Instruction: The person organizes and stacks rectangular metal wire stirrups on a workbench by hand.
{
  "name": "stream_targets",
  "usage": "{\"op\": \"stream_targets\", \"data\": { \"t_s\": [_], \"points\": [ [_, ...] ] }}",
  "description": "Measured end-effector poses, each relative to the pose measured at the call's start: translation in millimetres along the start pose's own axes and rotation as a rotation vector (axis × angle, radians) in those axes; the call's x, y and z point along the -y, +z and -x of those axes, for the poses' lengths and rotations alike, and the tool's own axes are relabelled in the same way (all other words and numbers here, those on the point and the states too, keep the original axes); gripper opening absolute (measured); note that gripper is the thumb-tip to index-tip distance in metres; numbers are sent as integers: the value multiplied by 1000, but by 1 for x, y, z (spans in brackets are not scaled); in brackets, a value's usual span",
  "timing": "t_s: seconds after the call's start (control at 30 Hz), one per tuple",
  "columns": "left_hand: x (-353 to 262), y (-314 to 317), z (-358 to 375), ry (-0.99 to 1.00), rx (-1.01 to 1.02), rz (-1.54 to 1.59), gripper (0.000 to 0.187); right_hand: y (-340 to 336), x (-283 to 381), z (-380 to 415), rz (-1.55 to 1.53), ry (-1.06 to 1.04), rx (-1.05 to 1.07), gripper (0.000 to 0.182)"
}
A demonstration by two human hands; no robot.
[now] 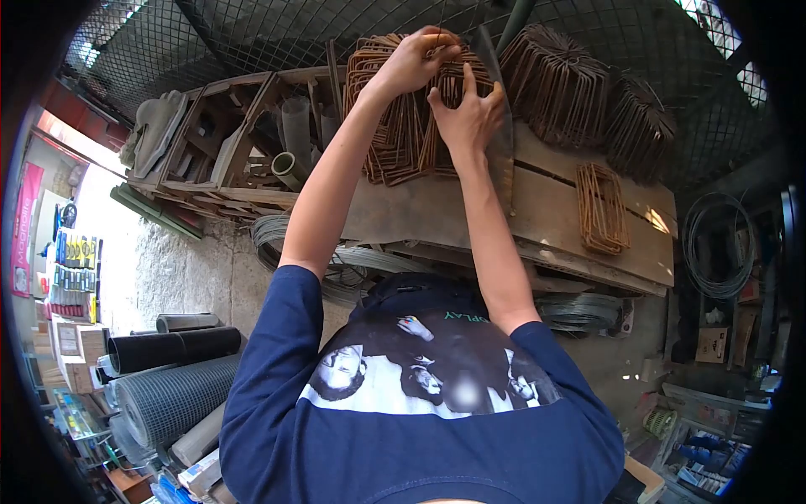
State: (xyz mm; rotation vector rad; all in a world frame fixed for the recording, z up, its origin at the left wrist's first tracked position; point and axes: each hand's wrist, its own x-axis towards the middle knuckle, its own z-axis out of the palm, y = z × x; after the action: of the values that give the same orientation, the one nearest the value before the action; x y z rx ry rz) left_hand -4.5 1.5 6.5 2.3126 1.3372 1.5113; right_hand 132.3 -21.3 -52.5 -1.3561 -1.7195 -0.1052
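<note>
Rusty rectangular rebar stirrups [390, 139] stand bunched on the wooden bench, directly under both hands. My left hand [416, 63] reaches over the top of this bunch, its fingers bent together near the upper bends; what they grip I cannot tell. Lower and to the right, my right hand [470, 118] has its thumb and index finger spread apart in front of the stirrups. Its other fingers bend beside an upright dark metal sheet [506, 139], which stands along the right side of the bunch.
More stirrup bunches [558, 88] lean at the back right, and a smaller rusty set [602, 208] lies on the bench [537, 197]. Wooden compartments [243, 139] adjoin on the left. Wire coils [579, 311] sit below the bench. Mesh rolls [180, 395] lie on the floor at left.
</note>
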Motion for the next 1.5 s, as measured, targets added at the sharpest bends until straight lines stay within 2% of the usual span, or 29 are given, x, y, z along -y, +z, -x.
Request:
{"op": "stream_targets", "data": {
  "t_s": [0.03, 0.1, 0.13, 0.2, 0.33, 0.4, 0.57, 0.67, 0.77, 0.8, 0.83, 0.87, 0.97, 1.03, 1.1, 1.2, 1.27, 1.37, 1.4, 1.5],
  "points": [
    [3, 0, 0, 2, -1, 2, 27, 2, -2, 0, 3, 0, -2, 70],
    [6, -2, 4, -154, 133, 237, 25, 4, -5, 4, -106, -24, -4, 71],
    [6, -1, 7, -156, 134, 240, 25, 3, -7, 5, -103, -23, -2, 71],
    [1, -1, 13, -198, 97, 539, 23, 1, -11, 2, -183, -75, 32, 69],
    [-4, -7, 17, -203, 125, 480, 23, 3, -22, -3, -271, -113, 53, 68],
    [-6, -9, 15, -207, 124, 465, 23, 1, -28, -8, -281, -163, 128, 71],
    [-7, -5, 10, -227, 156, 466, 25, 2, -20, -6, -202, -136, 88, 67],
    [-1, -5, 8, -209, 165, 414, 26, 4, -13, -11, -123, -184, 38, 72],
    [2, -4, 11, -199, 155, 443, 26, 23, -25, -10, -62, -205, 88, 81],
    [-5, -7, 13, -222, 133, 342, 26, 18, -24, -8, -113, -234, 92, 85],
    [-10, -8, 14, -216, 139, 484, 25, 8, -22, -6, -155, -261, 94, 90],
    [-5, -5, 14, -199, 148, 519, 24, -3, -23, 0, -213, -180, 126, 93],
    [-2, -1, 14, -161, 179, 647, 22, -52, -59, 10, -246, -111, 24, 89],
    [-1, 1, 14, -204, 193, 666, 23, -93, -111, 16, 13, -34, -5, 84],
    [3, 4, 12, -158, 202, 665, 24, -132, -173, 20, 246, 177, 32, 85],
    [0, 8, 8, -167, 193, 675, 25, -175, -230, 20, 454, 316, 72, 92],
    [6, 12, 6, -149, 208, 691, 26, -191, -261, 18, 299, 573, 373, 99],
    [0, 6, 8, -211, 216, 661, 24, -199, -276, 15, 282, 521, 419, 102],
    [1, 4, 9, -207, 200, 653, 24, -199, -273, 13, 383, 543, 412, 102],
    [0, 1, 16, -243, 225, 727, 24, -198, -288, 16, 263, 572, 447, 101]
  ]
}}
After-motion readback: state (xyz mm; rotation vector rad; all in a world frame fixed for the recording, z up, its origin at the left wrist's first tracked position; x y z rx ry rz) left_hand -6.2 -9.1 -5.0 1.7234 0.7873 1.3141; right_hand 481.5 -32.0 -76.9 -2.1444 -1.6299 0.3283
